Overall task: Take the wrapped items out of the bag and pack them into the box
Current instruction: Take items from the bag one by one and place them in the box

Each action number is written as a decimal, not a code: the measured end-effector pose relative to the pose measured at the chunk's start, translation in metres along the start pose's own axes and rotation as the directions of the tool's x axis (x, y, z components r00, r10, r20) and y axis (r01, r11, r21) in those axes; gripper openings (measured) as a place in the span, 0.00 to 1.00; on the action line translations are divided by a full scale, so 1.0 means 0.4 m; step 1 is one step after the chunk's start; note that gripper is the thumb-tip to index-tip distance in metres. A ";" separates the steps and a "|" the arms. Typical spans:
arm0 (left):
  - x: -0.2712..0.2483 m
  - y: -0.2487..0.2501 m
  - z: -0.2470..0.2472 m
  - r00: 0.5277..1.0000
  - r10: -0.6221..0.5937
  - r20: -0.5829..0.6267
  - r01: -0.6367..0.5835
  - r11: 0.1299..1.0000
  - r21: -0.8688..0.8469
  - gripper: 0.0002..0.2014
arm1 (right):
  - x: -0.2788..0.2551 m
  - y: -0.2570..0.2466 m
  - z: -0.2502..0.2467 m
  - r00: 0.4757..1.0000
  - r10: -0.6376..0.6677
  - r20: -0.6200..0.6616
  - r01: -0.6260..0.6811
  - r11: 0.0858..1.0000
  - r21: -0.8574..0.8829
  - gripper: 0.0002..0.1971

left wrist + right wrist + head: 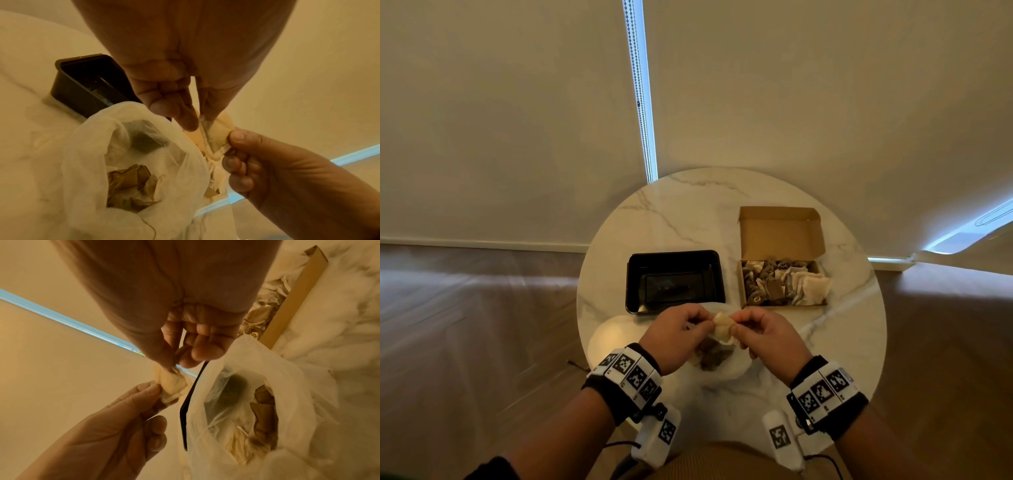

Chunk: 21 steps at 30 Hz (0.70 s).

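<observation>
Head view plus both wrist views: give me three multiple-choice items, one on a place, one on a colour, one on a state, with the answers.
1. Where is the open brown cardboard box on the round marble table?
A. Right of the tray
B. Left of the tray
C. Under the bag

2. What colour is the rectangular plastic tray?
A. White
B. Black
C. Red

3. How is the pale wrapped item held?
A. Lying in the box
B. In one hand only
C. Pinched by both hands

Answers:
1 A, the box stands right of the tray in the head view.
2 B, its rim and walls are black.
3 C, the left hand and right hand each pinch one side, above the translucent white plastic bag.
</observation>
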<state>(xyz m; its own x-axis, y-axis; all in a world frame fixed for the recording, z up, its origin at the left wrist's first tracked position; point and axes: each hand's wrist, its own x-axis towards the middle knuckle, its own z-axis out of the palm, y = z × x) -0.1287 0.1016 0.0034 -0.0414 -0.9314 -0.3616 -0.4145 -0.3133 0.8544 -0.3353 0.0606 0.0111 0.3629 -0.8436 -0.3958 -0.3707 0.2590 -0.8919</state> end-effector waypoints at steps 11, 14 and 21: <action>-0.004 0.115 -0.036 0.990 0.139 0.014 -0.131 0.959 -0.251 0.10 | -0.018 -0.126 -0.056 0.973 -0.227 -0.050 0.225 0.974 -0.035 0.06; 0.006 0.141 -0.036 0.987 0.155 -0.053 -0.162 0.962 -0.219 0.04 | -0.014 -0.145 -0.057 0.962 -0.266 -0.067 0.265 0.964 -0.025 0.07; -0.004 0.141 -0.065 0.979 0.131 -0.157 -0.157 0.973 -0.170 0.01 | 0.009 -0.094 -0.022 0.986 -0.144 -0.083 0.147 0.989 0.028 0.04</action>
<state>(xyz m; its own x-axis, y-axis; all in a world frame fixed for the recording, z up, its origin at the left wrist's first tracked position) -0.1284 0.0805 0.0620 0.0477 -0.9819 -0.1834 -0.2422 -0.1895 0.9515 -0.3274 0.0436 0.0448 0.3404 -0.9082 -0.2434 -0.2890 0.1453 -0.9462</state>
